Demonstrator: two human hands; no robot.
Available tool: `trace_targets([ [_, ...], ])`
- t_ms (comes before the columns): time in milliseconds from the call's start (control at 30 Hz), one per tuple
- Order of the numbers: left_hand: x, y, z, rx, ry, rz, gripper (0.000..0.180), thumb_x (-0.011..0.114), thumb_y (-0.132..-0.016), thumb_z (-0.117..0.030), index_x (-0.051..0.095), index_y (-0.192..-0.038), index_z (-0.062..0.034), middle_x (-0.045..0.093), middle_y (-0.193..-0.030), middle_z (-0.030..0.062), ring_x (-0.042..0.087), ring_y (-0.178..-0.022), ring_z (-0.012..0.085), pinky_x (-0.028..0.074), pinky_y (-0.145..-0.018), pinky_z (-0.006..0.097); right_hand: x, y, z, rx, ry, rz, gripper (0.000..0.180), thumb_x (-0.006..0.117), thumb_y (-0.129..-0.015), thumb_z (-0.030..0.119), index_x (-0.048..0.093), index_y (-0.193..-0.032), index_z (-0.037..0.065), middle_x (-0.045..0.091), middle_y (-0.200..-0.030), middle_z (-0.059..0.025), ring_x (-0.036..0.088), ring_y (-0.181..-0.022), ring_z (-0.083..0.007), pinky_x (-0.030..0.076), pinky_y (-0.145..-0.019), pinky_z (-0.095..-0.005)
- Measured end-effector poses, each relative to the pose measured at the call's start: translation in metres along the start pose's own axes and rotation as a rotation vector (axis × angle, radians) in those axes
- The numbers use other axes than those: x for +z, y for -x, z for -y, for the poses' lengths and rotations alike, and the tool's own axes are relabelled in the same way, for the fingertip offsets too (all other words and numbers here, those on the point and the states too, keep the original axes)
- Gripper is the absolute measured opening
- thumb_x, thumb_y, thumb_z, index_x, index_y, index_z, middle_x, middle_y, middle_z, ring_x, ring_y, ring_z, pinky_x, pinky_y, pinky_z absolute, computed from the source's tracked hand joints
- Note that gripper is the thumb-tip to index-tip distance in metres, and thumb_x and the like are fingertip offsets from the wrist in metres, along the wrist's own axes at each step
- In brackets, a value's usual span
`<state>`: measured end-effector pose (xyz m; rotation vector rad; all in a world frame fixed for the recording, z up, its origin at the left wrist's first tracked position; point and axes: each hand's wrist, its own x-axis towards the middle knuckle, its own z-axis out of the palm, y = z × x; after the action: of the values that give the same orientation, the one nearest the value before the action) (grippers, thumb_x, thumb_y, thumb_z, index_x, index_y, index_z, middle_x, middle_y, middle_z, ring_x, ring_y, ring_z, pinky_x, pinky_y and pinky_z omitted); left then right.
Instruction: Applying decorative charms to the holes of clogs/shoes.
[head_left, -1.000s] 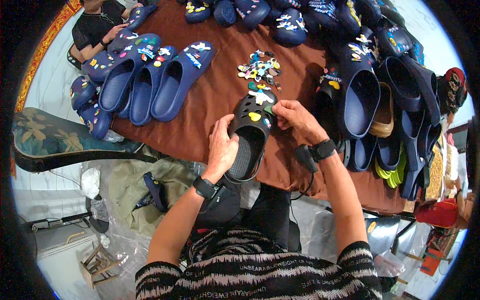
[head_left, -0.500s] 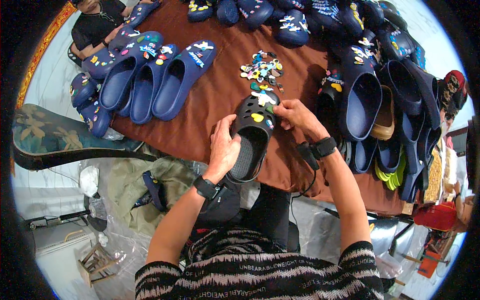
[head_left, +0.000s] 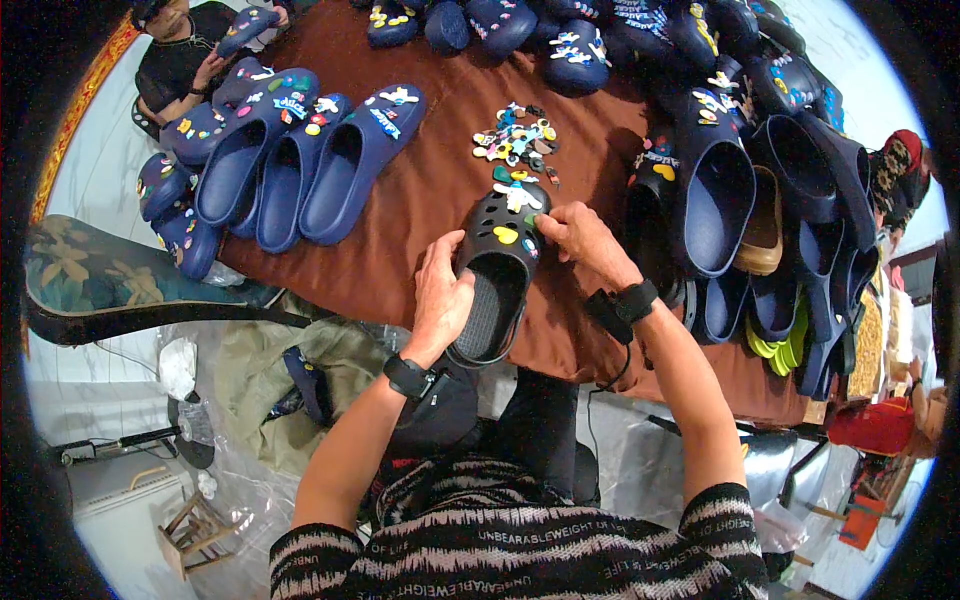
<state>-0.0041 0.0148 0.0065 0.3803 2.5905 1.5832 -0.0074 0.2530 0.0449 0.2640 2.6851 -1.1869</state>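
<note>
A black clog (head_left: 488, 300) with a holed upper lies near the front edge of the table, its toe pointing away from me. My left hand (head_left: 443, 292) grips its left side, thumb along the rim. At the right of the upper, my right hand (head_left: 588, 238) has its fingers bent, the fingertips pinching at a small green shoe charm (head_left: 531, 223). A yellow heart charm (head_left: 507, 236) and a white figure charm (head_left: 518, 196) sit on the upper. Just beyond the toe is a pile of loose colourful charms (head_left: 513, 138).
A brown cloth (head_left: 420, 240) covers the table. Decorated navy clogs (head_left: 340, 190) stand at the left, with more navy clogs (head_left: 718, 215) crowded at the right and along the far side. A co-worker (head_left: 180, 65) at the far left handles a clog. A padded chair (head_left: 120, 275) stands at the left.
The green charm now shows against the clog's upper, with my right fingertips at its edge. At the far left, the co-worker has brought a navy clog nearer their chest.
</note>
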Motion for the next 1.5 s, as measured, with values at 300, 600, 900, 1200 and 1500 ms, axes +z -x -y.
trace_targets([
  [300, 0.001, 0.0, 0.005, 0.001, -0.016, -0.015, 0.051, 0.057, -0.084, 0.003, 0.05, -0.135, -0.0024, 0.056, -0.132, 0.0185, 0.053, -0.123, 0.0336, 0.039, -0.109, 0.041, 0.026, 0.012, -0.006, 0.044, -0.35, -0.045, 0.054, 0.053, -0.098, 0.043, 0.052, -0.059, 0.005, 0.053, -0.057, -0.0026, 0.051, -0.05, -0.0132, 0.041, -0.048, -0.0338],
  [600, 0.003, -0.001, 0.011, -0.003, 0.039, -0.031, 0.052, 0.059, -0.081, 0.002, 0.052, -0.132, -0.006, 0.058, -0.13, 0.0184, 0.053, -0.123, 0.0387, 0.041, -0.106, 0.046, -0.011, -0.001, 0.0, 0.029, -0.379, -0.072, 0.046, 0.05, -0.1, 0.038, 0.056, -0.069, 0.004, 0.052, -0.057, -0.002, 0.052, -0.048, -0.0112, 0.043, -0.048, -0.0266],
  [900, 0.004, -0.002, 0.01, 0.046, 0.021, -0.008, 0.056, 0.06, -0.08, 0.0, 0.049, -0.135, -0.0064, 0.055, -0.133, 0.0173, 0.051, -0.125, 0.0383, 0.038, -0.105, 0.048, -0.014, -0.114, -0.035, -0.017, 0.017, -0.436, 0.026, 0.062, -0.089, 0.02, 0.07, -0.105, 0.002, 0.072, -0.102, -0.0231, 0.068, -0.102, -0.0401, 0.052, -0.09, -0.0468],
  [1200, 0.001, 0.0, 0.01, 0.026, 0.054, -0.009, 0.055, 0.061, -0.079, 0.001, 0.05, -0.133, -0.0049, 0.055, -0.132, 0.0188, 0.049, -0.127, 0.0389, 0.036, -0.107, 0.048, -0.013, -0.139, -0.036, -0.055, 0.145, -0.359, 0.029, 0.073, -0.082, 0.022, 0.073, -0.108, 0.009, 0.072, -0.103, -0.0211, 0.069, -0.1, -0.0375, 0.053, -0.087, -0.046],
  [1500, 0.003, 0.0, 0.005, 0.026, -0.008, -0.038, 0.051, 0.059, -0.082, 0.002, 0.052, -0.133, -0.0041, 0.058, -0.127, 0.0189, 0.055, -0.121, 0.0365, 0.041, -0.107, 0.043, -0.01, -0.131, -0.041, -0.125, 0.111, -0.472, 0.022, 0.073, -0.083, 0.019, 0.071, -0.098, 0.003, 0.072, -0.097, -0.0227, 0.069, -0.098, -0.0394, 0.053, -0.085, -0.0457],
])
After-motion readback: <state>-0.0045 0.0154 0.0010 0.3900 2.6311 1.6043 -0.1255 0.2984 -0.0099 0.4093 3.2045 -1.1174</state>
